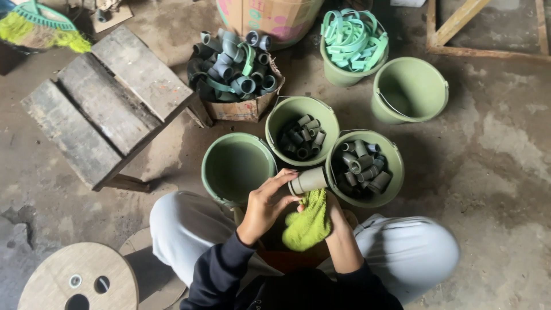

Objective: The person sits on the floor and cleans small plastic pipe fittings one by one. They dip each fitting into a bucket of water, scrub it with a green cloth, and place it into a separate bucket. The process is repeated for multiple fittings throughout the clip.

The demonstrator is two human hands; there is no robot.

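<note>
Left hand [270, 201] raised over lap, fingers curled round pipe fitting [308, 181]. Right hand [321, 215] under yellow-green cloth [308, 225], grip hidden; cloth touching fitting's underside. Fitting sits over gap between buckets. Near bucket [236, 166] empty; next two [302, 135] [365, 167] hold grey fittings. Beyond: box [235, 80] of fittings, bucket of green rings [353, 43].

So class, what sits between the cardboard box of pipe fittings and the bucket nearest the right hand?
In the head view, another green bucket holding grey pipe pieces.

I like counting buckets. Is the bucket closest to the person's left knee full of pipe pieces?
No. That green bucket shows only its bare inside, while the two buckets beside it hold grey pipe pieces.
</note>
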